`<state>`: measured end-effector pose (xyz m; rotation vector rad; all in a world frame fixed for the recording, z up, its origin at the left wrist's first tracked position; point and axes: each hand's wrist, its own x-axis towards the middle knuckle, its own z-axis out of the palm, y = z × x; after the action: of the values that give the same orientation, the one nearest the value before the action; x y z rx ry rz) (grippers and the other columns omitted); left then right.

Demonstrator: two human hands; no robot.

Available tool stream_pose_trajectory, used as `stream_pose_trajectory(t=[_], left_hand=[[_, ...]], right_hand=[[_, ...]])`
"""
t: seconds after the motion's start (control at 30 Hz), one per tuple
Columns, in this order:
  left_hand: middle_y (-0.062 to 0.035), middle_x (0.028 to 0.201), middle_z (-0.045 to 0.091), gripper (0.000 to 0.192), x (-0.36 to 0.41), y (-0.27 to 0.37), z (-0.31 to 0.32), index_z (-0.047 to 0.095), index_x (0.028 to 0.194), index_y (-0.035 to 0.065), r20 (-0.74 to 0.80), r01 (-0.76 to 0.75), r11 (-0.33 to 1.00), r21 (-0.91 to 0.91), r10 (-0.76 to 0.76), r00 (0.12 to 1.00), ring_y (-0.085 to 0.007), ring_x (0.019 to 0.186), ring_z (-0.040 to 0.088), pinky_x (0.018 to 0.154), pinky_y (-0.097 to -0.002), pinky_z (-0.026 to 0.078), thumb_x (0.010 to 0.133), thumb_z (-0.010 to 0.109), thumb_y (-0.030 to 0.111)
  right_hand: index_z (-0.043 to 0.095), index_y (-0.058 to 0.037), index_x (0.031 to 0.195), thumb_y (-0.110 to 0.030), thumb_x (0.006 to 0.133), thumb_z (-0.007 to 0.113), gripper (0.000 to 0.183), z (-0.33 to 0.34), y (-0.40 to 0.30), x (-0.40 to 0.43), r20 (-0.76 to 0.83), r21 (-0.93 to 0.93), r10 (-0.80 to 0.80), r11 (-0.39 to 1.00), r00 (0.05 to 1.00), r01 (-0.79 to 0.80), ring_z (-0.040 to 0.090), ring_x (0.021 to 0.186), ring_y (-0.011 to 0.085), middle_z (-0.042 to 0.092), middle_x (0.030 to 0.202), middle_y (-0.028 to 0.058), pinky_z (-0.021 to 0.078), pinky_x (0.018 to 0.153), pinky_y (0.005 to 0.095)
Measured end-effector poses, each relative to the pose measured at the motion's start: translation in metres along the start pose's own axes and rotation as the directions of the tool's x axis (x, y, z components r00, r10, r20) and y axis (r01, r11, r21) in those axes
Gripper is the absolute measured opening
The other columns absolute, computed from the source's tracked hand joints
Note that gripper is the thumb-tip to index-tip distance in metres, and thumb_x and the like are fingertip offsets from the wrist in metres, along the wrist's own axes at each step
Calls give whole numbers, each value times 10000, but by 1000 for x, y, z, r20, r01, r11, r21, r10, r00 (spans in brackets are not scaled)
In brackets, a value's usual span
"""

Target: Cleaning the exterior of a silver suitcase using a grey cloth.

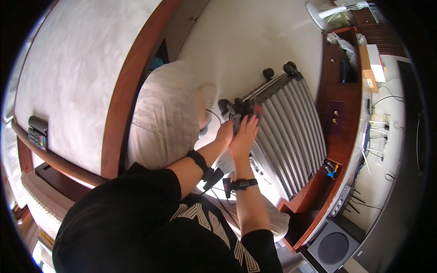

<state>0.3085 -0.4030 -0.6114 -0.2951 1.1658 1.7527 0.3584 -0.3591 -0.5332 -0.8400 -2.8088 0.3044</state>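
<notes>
A silver-grey ribbed hard-shell suitcase (290, 136) lies tilted in front of me, with black caster wheels (290, 68) along its upper-left end. Both my hands are at the wheels nearest me. My left hand (224, 133) is closed in around a dark grey part beside a wheel, mostly hidden, so its hold is unclear. Beside it and touching or nearly touching it, my right hand (244, 134) reaches over the suitcase edge with its fingers extended. Just past those fingertips, a blurred red and black item (257, 109) shows; what it is cannot be told.
A reddish-brown wooden cabinet (341, 136) runs along the right, with an open compartment holding small tools. A grey speaker (333, 247) stands at lower right. A wood-framed bed or couch (126, 88) borders the left. Pale floor (239, 37) lies beyond the suitcase.
</notes>
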Motion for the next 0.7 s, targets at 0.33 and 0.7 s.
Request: stream_pose_trajectory(t=[0.33, 0.7], left_hand=[[-126, 895, 638, 339, -9, 23, 2, 627, 987, 11, -119, -30, 999, 14, 31, 992, -207, 860, 625, 739, -330, 474, 964, 451, 300], [-69, 1016, 675, 413, -22, 10, 3, 655, 1104, 137, 24, 378, 907, -184, -380, 925, -152, 928, 624, 787, -288, 462, 972, 455, 473]], right_hand=[[362, 48, 1478, -213, 866, 644, 722, -4, -16, 6, 38, 18, 118, 993, 992, -119, 178, 1475, 472, 225, 1574, 309, 189, 1184, 555], [503, -1, 1367, -338, 997, 586, 508, -94, -5, -13, 476, 870, 509, -389, 717, -302, 550, 1251, 292, 578, 1343, 152, 417, 1084, 468]])
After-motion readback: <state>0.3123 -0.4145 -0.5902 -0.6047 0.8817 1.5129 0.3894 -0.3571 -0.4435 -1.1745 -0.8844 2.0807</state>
